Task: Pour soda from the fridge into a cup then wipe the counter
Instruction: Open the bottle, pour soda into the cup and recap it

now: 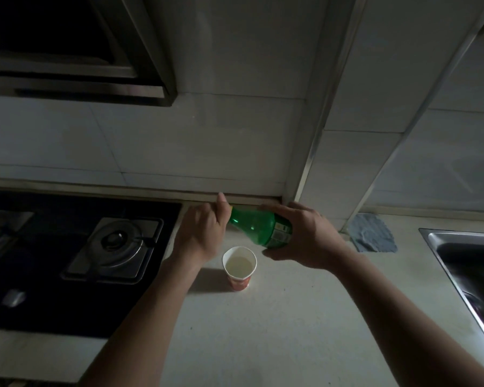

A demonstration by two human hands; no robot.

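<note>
- Soda bottle [252, 226], green plastic with a label round its body, lies almost level in the air above the back part of the worktop [263, 331], its neck pointing towards the hob side.
- Right hand [305, 236] grips the bottle round the labelled body, with the fingers curled over the top and the thumb underneath.
- Left hand [201, 233] is closed round the neck end of the bottle, fingers wrapped tight. The mouth is hidden inside the hand, so whether a cap is on cannot be told.
- Paper cup [239, 283], red on its lower wall and white inside, stands upright on the worktop just below the bottle, between the two wrists. It holds pale liquid.
- Blue-grey cloth [372, 233] lies flat at the back edge of the worktop, near the sink's back corner and apart from both hands.
- Black gas hob [67, 261] is set into the left end of the worktop, with one burner near the cup.
- Steel sink [458, 238] sits at the right end.
- Range hood [67, 51] hangs over the hob against the tiled wall [207, 141].
</note>
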